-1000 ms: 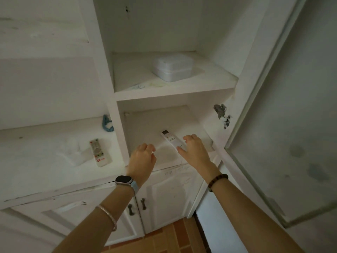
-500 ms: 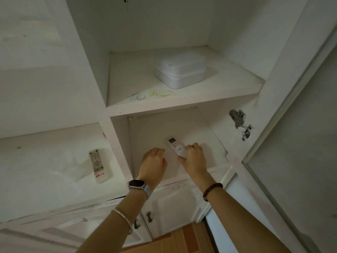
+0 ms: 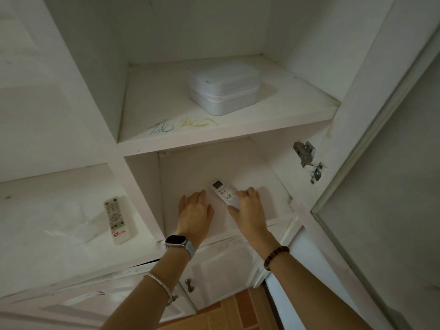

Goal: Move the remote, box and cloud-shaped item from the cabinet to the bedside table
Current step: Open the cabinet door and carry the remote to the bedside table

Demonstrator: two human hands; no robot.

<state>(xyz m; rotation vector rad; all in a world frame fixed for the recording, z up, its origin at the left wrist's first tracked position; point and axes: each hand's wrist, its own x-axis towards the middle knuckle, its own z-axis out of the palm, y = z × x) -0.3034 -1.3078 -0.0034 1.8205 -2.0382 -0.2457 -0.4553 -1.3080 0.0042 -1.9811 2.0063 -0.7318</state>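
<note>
White cabinet shelf (perhaps crayon marks)

Home: scribbled cabinet shelf, TV remote.

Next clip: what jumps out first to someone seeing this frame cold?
Both hands reach into the cabinet's lower compartment: the right hand grips the white remote, the left hand lies open beside it. A white box sits on the shelf above, and a second remote with coloured buttons lies on the counter to the left.
</note>
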